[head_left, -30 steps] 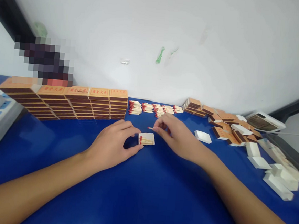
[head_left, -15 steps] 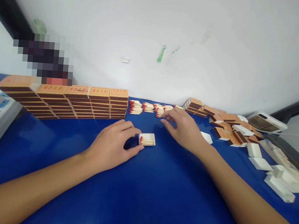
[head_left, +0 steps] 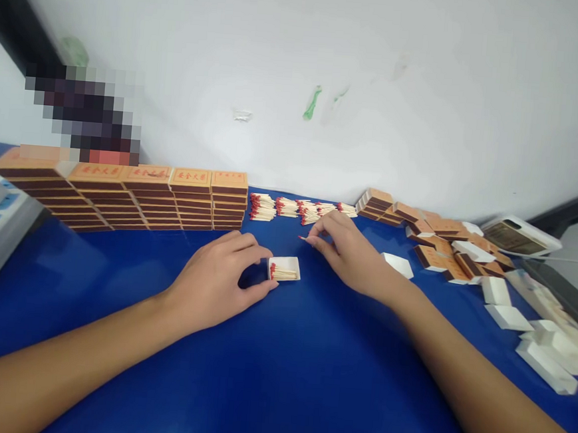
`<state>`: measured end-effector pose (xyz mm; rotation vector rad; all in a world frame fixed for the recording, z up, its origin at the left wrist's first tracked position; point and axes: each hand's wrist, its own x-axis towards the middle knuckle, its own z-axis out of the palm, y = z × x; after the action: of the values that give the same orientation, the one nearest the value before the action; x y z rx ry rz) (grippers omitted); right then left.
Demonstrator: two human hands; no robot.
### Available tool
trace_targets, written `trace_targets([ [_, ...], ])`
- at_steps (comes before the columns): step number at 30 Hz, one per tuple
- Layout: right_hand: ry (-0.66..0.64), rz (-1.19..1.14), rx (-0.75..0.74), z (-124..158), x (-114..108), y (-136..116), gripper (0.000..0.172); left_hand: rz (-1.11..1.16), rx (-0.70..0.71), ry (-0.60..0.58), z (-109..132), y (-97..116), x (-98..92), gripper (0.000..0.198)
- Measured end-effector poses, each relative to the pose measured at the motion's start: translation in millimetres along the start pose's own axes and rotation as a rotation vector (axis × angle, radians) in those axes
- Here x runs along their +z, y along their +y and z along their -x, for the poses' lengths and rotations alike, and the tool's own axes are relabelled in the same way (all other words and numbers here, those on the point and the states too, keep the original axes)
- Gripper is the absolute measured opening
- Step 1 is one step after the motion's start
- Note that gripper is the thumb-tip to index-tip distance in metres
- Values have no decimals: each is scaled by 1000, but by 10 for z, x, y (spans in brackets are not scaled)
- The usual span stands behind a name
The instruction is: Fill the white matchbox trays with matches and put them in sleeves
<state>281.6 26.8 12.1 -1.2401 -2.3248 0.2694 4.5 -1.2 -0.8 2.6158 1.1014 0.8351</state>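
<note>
Holding the white tray, your left hand is half curled; beyond the tray, your right hand (fingertips together) pinches a match.

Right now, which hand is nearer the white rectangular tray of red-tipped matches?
Left: left hand touches the tray at its left end; right hand is apart, back and rightward.

match mostly hidden, left forearm cropped
</note>
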Motion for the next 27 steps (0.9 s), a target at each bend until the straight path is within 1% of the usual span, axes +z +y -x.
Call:
trace_targets([
  [3,-49,-63,-30,67,8,-320,11,1,0,-3,-5,2,2,22],
  [5,-79,-51,-44,100,35,-502,10,4,3,-2,-5,4,5,22],
  [8,-97,-21,-60,118,69,-621,10,6,3,1,1,6,6,22],
  [9,-100,-28,-68,116,69,-609,9,6,1,0,2,5,5,22],
  [11,-81,-47,-82,103,42,-508,8,5,-3,-4,3,3,5,23],
  [13,-19,-16,-84,81,-5,-321,7,5,-3,-5,1,0,4,24],
  [15,60,74,-63,55,-48,-84,5,1,-1,-4,-1,-1,2,24],
  [16,80,118,-43,42,-60,38,5,-1,-1,-3,-1,0,1,24],
  [18,76,169,2,18,-65,254,8,-3,-1,-3,0,2,-2,24],
  [20,48,170,35,-4,-53,400,9,1,0,-5,4,4,-5,24],
  [23,-15,151,36,-27,-42,460,8,3,5,-4,6,3,-4,23],
  [25,-50,141,28,-30,-48,402,11,-1,6,-2,2,1,0,24],
  [27,-29,106,22,-18,-58,271,10,-3,5,-2,-3,-1,4,24],
])
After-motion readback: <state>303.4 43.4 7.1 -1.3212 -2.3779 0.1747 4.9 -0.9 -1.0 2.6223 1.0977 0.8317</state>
